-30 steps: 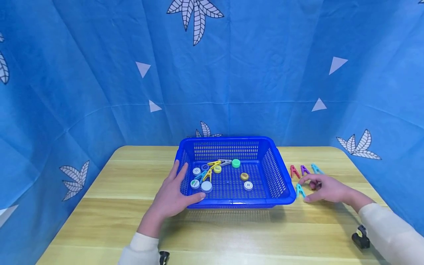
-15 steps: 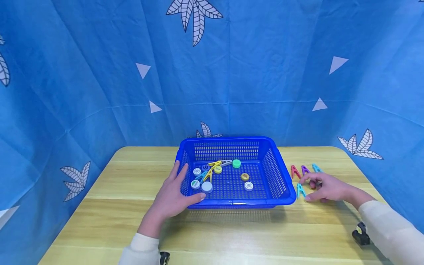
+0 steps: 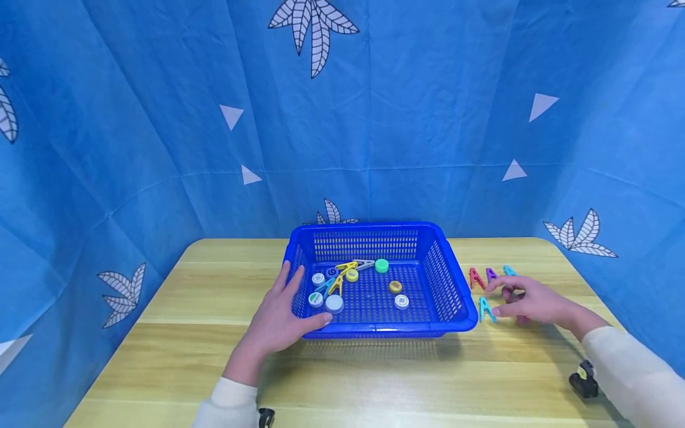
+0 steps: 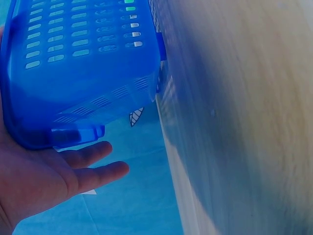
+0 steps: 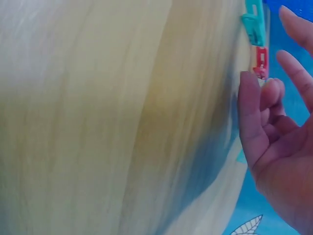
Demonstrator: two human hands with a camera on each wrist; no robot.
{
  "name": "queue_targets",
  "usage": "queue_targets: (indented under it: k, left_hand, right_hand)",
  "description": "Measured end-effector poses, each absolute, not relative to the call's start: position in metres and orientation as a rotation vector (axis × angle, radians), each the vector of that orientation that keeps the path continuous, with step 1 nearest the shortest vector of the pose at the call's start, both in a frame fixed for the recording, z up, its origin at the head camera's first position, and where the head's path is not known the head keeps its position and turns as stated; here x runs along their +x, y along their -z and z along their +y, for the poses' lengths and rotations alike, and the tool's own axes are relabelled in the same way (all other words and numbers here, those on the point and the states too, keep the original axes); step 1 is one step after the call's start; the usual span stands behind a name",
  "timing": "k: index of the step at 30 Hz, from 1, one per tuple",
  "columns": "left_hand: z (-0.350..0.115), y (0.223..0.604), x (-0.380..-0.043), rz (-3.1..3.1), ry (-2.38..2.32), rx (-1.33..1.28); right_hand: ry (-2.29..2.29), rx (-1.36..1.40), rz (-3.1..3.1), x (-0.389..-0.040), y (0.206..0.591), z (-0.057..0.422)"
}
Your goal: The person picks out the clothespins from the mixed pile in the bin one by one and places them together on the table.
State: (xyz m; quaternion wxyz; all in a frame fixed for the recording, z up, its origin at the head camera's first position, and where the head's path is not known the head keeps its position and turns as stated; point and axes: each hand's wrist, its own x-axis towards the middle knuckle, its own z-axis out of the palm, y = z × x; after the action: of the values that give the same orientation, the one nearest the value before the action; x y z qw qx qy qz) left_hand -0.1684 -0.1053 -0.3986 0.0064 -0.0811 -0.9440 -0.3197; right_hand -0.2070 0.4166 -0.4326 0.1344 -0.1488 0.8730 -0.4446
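My left hand (image 3: 275,321) rests on the left front corner of a blue plastic basket (image 3: 374,327), thumb over the rim and fingers straight. In the left wrist view two fingers (image 4: 100,176) stretch past the basket's outer wall. To the basket's right, a teal clothespin (image 3: 487,310) lies on the table. My right hand (image 3: 535,304) hovers beside it, thumb and forefinger spread around its right side, holding nothing. The right wrist view shows a gap between these fingers and the teal clothespin (image 5: 254,24). Behind it lie a red clothespin (image 3: 475,278), a purple clothespin (image 3: 491,274) and a light-blue clothespin (image 3: 509,270).
Inside the basket lie several bottle caps, among them a green cap (image 3: 382,266) and a large pale cap (image 3: 334,304). Yellow clothespins (image 3: 336,285), a blue one and a grey clothespin (image 3: 364,264) lie among them. A patterned blue curtain (image 3: 369,119) hangs behind the wooden table (image 3: 385,380).
My right thumb and fingers have drawn slightly up and away from the teal clothespin, which stays on the table. The left hand and the basket have not moved.
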Motion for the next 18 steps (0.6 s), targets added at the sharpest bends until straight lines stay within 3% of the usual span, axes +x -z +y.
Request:
queue_targets:
  k: [18]
  left_hand:
    - [-0.107, 0.396, -0.167, -2.951, 1.008, -0.260]
  right_hand:
    - [1.403, -0.409, 2.853, -0.218, 0.366, 0.387]
